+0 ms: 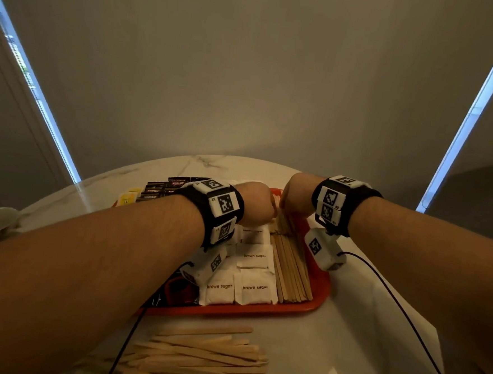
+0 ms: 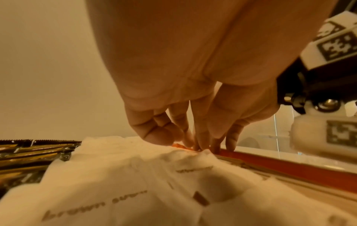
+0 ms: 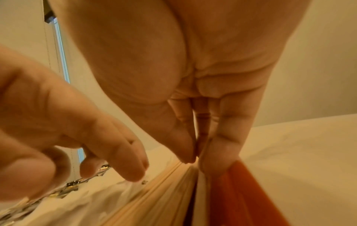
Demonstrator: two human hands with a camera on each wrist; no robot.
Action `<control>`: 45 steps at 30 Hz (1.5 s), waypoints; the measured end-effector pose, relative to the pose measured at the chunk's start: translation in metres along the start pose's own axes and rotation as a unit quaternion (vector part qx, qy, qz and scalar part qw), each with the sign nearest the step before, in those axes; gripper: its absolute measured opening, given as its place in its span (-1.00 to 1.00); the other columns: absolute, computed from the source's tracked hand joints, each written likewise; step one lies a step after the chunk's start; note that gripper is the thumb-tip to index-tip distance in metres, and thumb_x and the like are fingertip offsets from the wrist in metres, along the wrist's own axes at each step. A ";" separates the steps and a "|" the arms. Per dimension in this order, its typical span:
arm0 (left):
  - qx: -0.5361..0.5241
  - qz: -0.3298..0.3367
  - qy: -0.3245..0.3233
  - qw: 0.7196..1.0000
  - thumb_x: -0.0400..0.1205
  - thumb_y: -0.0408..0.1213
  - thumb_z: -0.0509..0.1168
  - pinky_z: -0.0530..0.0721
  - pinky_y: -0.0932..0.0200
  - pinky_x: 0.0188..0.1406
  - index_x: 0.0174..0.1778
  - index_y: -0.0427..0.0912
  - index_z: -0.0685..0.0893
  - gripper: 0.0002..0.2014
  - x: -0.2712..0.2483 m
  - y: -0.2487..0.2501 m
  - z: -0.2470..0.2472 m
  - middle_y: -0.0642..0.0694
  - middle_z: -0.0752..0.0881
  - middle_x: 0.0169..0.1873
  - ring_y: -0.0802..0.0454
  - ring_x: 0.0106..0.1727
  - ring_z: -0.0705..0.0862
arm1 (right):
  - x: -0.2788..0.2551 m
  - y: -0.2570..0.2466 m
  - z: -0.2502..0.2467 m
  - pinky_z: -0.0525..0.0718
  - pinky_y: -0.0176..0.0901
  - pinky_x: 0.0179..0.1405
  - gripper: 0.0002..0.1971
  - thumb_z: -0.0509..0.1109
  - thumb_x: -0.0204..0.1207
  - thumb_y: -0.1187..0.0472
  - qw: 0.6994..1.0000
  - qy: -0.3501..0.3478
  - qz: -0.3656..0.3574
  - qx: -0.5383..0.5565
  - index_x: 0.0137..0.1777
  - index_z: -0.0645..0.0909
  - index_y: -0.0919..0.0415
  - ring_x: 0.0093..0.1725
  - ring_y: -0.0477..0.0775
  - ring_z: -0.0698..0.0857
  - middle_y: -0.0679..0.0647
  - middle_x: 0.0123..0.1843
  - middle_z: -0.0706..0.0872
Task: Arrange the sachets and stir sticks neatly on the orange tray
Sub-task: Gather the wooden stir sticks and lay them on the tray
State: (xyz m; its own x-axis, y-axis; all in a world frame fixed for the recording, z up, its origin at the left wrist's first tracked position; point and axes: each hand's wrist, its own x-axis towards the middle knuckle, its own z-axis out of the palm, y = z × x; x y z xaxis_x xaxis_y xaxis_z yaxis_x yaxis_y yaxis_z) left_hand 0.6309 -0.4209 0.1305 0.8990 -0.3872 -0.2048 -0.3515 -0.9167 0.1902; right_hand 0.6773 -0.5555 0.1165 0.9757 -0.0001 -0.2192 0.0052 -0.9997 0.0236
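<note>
Both hands meet at the far end of the wooden stir sticks on the orange tray, beside the brown sugar sachets. The right hand pinches the stick ends to square them against the rim; the left hand, fingers down and relaxed, steadies the row. More loose sticks wait on the desk.

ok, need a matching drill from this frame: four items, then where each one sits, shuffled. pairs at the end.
Items:
1. brown sugar sachets
2. loose stir sticks
3. black sachets
4. bundled stir sticks

Places:
A. on the table, off the orange tray, nearest the camera
B. far left part of the tray
C. right side of the tray, fingertips of both hands at the far end
D. middle of the tray, in rows, between the black sachets and the bundled stir sticks

Pairs: 1-D, 2-A, 3-B, 4-C
</note>
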 end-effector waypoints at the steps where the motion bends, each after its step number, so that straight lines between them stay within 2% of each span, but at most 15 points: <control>1: 0.012 0.002 -0.006 1.000 0.83 -0.33 0.13 0.58 0.01 0.37 0.50 -0.22 0.68 -0.64 0.002 0.000 0.002 -0.24 0.64 0.51 -0.16 0.46 0.62 | 0.001 0.001 0.000 0.67 -0.08 0.25 -0.64 0.31 0.74 0.11 1.000 0.008 -0.007 -0.002 0.47 0.64 0.18 0.29 0.16 0.72 0.14 0.36 0.72; 4: 0.035 0.008 -0.016 0.999 0.82 -0.35 0.13 0.57 0.02 0.43 0.50 -0.23 0.68 -0.63 0.007 -0.003 0.007 -0.22 0.66 0.48 -0.18 0.47 0.62 | 0.003 0.006 0.000 0.72 -0.05 0.26 -0.64 0.33 0.71 0.14 1.000 0.002 -0.016 -0.003 0.45 0.66 0.17 0.25 0.14 0.73 0.14 0.34 0.73; 7: 0.050 0.008 -0.030 0.998 0.77 -0.37 0.17 0.61 -0.02 0.45 0.46 -0.22 0.71 -0.63 0.015 -0.006 0.013 -0.20 0.70 0.45 -0.18 0.45 0.64 | 0.008 0.014 0.000 0.68 -0.15 -0.17 -0.67 0.55 0.49 0.23 0.999 0.003 -0.022 0.031 0.26 0.78 0.21 -0.15 0.03 0.72 0.07 -0.05 0.78; 8: 0.043 0.004 -0.032 0.999 0.76 -0.35 0.19 0.61 -0.03 0.43 0.44 -0.21 0.73 -0.64 0.018 -0.007 0.013 -0.20 0.71 0.43 -0.18 0.44 0.65 | 0.006 0.015 -0.001 0.64 -0.20 -0.22 -0.67 0.56 0.48 0.24 1.000 -0.003 -0.018 0.019 0.25 0.78 0.24 -0.21 0.01 0.69 0.06 -0.10 0.77; 11: 0.010 0.000 -0.027 1.000 0.72 -0.33 0.25 0.64 -0.04 0.40 0.41 -0.19 0.75 -0.65 0.021 -0.008 0.014 -0.18 0.74 0.38 -0.17 0.40 0.68 | 0.010 0.013 0.005 0.63 -0.18 0.11 -0.62 0.42 0.69 0.15 1.000 -0.004 -0.014 -0.025 0.47 0.62 0.19 0.12 0.12 0.70 0.11 0.25 0.72; 14: -0.017 -0.005 -0.026 0.999 0.70 -0.32 0.28 0.67 -0.04 0.38 0.39 -0.14 0.76 -0.65 0.025 -0.008 0.018 -0.14 0.76 0.35 -0.13 0.37 0.70 | 0.013 0.009 0.005 0.68 -0.10 0.29 -0.60 0.35 0.72 0.12 1.000 -0.005 -0.027 -0.002 0.52 0.61 0.17 0.33 0.15 0.71 0.10 0.36 0.71; 18: -0.009 -0.009 -0.027 1.000 0.73 -0.30 0.26 0.69 0.00 0.33 0.40 -0.18 0.74 -0.66 0.027 -0.006 0.019 -0.17 0.76 0.33 -0.15 0.32 0.72 | 0.013 0.008 0.001 0.68 -0.10 -0.16 -0.72 0.54 0.50 0.19 0.996 0.016 -0.019 0.090 0.18 0.79 0.23 0.10 0.19 0.82 0.08 -0.09 0.75; 21: -0.027 -0.012 -0.026 0.999 0.74 -0.33 0.24 0.68 0.00 0.34 0.41 -0.22 0.74 -0.66 0.025 -0.005 0.016 -0.20 0.76 0.34 -0.16 0.33 0.71 | 0.015 0.007 0.000 0.78 -0.13 -0.19 -0.75 0.53 0.49 0.24 0.993 0.012 -0.010 0.116 0.16 0.81 0.22 -0.09 0.08 0.83 0.07 -0.10 0.82; 25: -0.067 -0.009 -0.009 0.998 0.75 -0.35 0.25 0.64 0.02 0.31 0.44 -0.18 0.73 -0.65 0.015 -0.004 0.010 -0.16 0.74 0.38 -0.15 0.36 0.69 | 0.012 0.006 0.006 0.69 0.02 0.41 -0.60 0.48 0.63 0.13 0.997 -0.040 -0.018 0.057 0.45 0.67 0.14 0.35 0.18 0.73 0.17 0.38 0.74; 30: -0.122 0.022 0.027 0.992 0.68 -0.41 0.32 0.63 0.09 0.26 0.31 -0.01 0.80 -0.65 -0.008 -0.005 0.004 -0.01 0.74 0.36 0.00 0.36 0.66 | -0.024 0.011 -0.009 0.85 0.06 0.13 -0.80 0.54 0.55 0.19 0.995 -0.040 0.019 0.093 0.13 0.81 0.23 0.04 0.14 0.87 0.17 0.03 0.87; 34: -0.081 0.080 -0.040 0.993 0.72 -0.35 0.33 0.57 0.14 0.25 0.34 0.00 0.80 -0.68 -0.033 0.004 0.007 0.11 0.76 0.25 0.10 0.32 0.65 | -0.064 0.015 -0.002 0.79 -0.22 -0.24 -0.81 0.59 0.52 0.18 0.985 -0.118 0.016 0.126 0.10 0.81 0.20 -0.22 0.02 0.80 0.12 -0.06 0.88; 36: -0.038 0.095 -0.067 0.993 0.75 -0.28 0.33 0.60 0.12 0.32 0.36 0.04 0.80 -0.69 -0.043 0.009 0.012 0.12 0.77 0.31 0.10 0.35 0.65 | -0.079 0.015 0.005 0.72 -0.27 -0.36 -0.79 0.61 0.50 0.15 0.980 -0.150 0.015 0.128 0.11 0.81 0.16 -0.25 -0.01 0.77 0.09 -0.10 0.86; 39: -0.001 0.092 -0.097 0.991 0.77 -0.20 0.31 0.62 0.00 0.46 0.41 0.04 0.79 -0.69 -0.055 0.018 0.019 0.04 0.76 0.37 0.01 0.39 0.65 | -0.096 0.011 0.016 0.82 -0.22 -0.17 -0.70 0.68 0.43 0.08 0.983 -0.153 0.010 0.103 0.14 0.82 0.09 -0.04 0.02 0.85 0.05 -0.01 0.87; 42: 0.006 0.096 -0.073 0.993 0.77 -0.16 0.32 0.65 -0.03 0.44 0.42 0.00 0.78 -0.69 -0.074 0.024 0.016 0.00 0.77 0.34 -0.04 0.37 0.68 | -0.109 0.009 0.015 0.85 -0.06 0.07 -0.69 0.64 0.46 0.07 0.989 -0.116 0.005 0.092 0.18 0.81 0.09 0.08 0.08 0.84 0.06 0.04 0.86; 45: -0.035 0.083 -0.007 0.996 0.74 -0.30 0.29 0.68 0.02 0.36 0.38 -0.03 0.79 -0.68 -0.103 0.017 0.007 -0.01 0.78 0.29 -0.01 0.30 0.70 | -0.137 -0.006 0.006 0.82 -0.18 -0.16 -0.80 0.54 0.58 0.08 0.989 -0.076 -0.038 0.119 0.16 0.78 0.05 -0.04 0.01 0.82 0.01 -0.04 0.84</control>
State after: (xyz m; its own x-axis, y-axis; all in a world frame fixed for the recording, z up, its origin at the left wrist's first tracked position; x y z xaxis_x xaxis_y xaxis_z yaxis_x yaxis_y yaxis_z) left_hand 0.5304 -0.3976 0.1487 0.8259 -0.5351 -0.1777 -0.4762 -0.8307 0.2884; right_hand 0.5422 -0.5499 0.1407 0.9303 0.0887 -0.3559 0.0069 -0.9744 -0.2249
